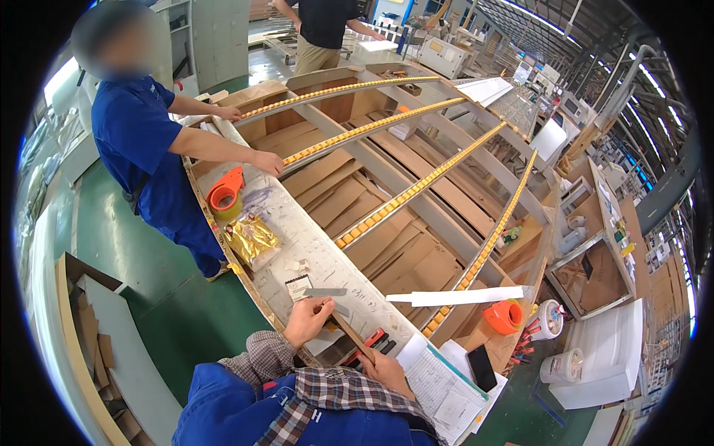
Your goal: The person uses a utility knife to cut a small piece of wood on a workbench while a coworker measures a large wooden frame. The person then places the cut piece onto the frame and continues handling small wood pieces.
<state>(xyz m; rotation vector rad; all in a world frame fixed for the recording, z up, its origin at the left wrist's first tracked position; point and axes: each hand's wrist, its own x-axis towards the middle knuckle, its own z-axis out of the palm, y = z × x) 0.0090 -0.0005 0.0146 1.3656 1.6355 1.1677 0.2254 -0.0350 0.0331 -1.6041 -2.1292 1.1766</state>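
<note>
Brown strip point(350, 332) in the right hand point(383, 371)

The right hand grasps the lower end of the brown strip, which slants over the near part of the whitish ledge point(316, 256). The left hand point(309, 322) pinches a thin grey strip point(325, 292), near the brown one's upper end. Written sheets point(445, 398) lie beside the right hand, and a black smartphone point(482, 368) farther right.

A green workshop floor point(167, 327) is overhung by rows of strip lights point(654, 82) and edged by grey cabinets point(221, 44).
</note>
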